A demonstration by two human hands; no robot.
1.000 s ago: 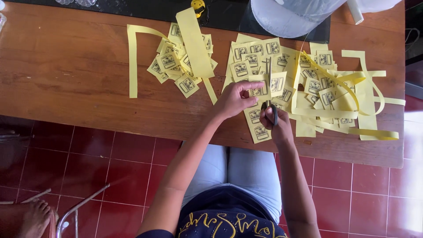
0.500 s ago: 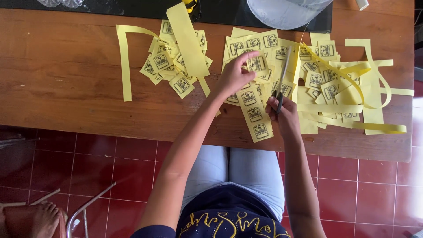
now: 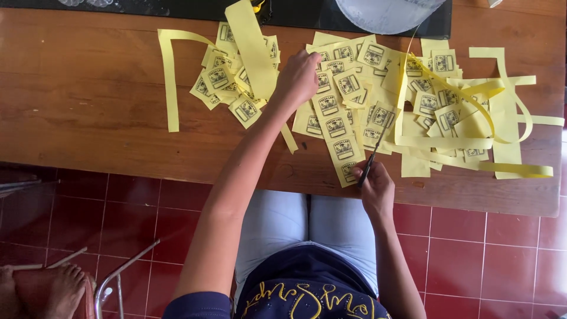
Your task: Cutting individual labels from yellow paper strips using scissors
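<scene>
Yellow printed paper labels (image 3: 339,109) lie scattered over a brown wooden table (image 3: 88,100). My left hand (image 3: 298,77) reaches far over the table with its fingers curled at the edge of a small pile of cut labels (image 3: 227,80); whether it holds one I cannot tell. My right hand (image 3: 377,188) rests at the table's near edge, shut on dark scissors (image 3: 369,160) whose blades point up into the labels. A long strip of labels (image 3: 341,147) lies just left of the scissors.
Long yellow paper offcuts (image 3: 472,112) curl in a heap at the right, and one bent strip (image 3: 170,77) lies at the left. A white plastic lid or bowl (image 3: 387,13) sits on a dark mat at the far edge. Red floor tiles, a metal chair frame (image 3: 121,274) and another person's foot (image 3: 50,289) are below left.
My left hand has moved from the labels near the scissors up and left toward the cut pile. My right hand with the scissors has drawn back to the table's edge.
</scene>
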